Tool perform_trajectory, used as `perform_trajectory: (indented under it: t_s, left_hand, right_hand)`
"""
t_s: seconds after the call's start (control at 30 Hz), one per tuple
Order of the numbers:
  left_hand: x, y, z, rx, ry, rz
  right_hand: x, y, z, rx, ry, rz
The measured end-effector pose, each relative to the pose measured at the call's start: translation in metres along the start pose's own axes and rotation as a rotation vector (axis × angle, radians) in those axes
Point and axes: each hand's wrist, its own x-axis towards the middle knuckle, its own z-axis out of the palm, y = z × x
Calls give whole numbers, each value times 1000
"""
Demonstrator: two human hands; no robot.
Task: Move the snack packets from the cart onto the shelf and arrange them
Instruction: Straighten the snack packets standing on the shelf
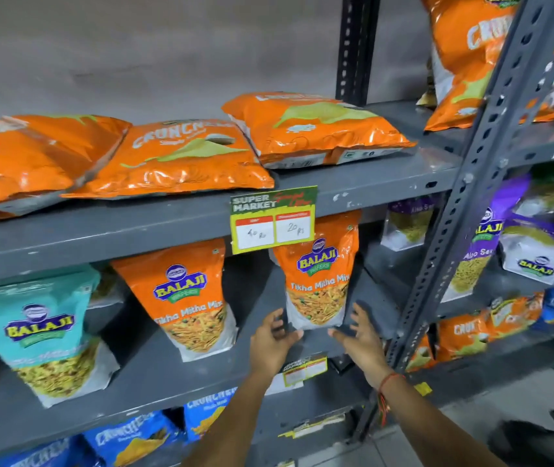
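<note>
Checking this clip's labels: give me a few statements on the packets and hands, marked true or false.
1. Both hands flank the right Tikha Mitha Mix packet at its base. True: left hand, right hand.
2. That packet lies flat. False: it stands upright.
3. The orange Crunchem packets on the upper shelf lie flat. True.
4. The teal Balaji packet stands right of both orange ones. False: left of them.

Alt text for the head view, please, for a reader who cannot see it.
Two bare hands, left hand and right hand, open on either side of an upright orange Tikha Mitha Mix packet on a grey metal shelf. A matching orange packet and a teal packet stand to its left.
</note>
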Motion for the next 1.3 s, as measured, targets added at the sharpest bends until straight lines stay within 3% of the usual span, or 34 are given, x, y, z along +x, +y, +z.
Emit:
perform_trajectory:
  t_s: [0.23, 0.47, 0.73, 0.87, 1.0, 1.3]
  left_hand:
    - [23, -5, 37, -84, 138, -31]
    - [16, -7, 42, -136, 151, -12]
    - [-35, -8, -29, -130, 305, -1]
    - [-85, -16, -106, -118, 439, 28]
    - [-151, -41, -203, -156, 614, -6]
    - [-258, -89, -413, -79, 921, -100]
  right_hand:
    - [39, 6, -12, -56, -110, -54]
    - [44, 15, -14, -70, -97, -106]
    - [-5, 14, 26, 144, 282, -113]
    - [-49, -4, 86, 183, 335, -174]
    - [-118, -33, 169, 174, 170, -273]
    - [-271, -70, 337, 111, -418, -341]
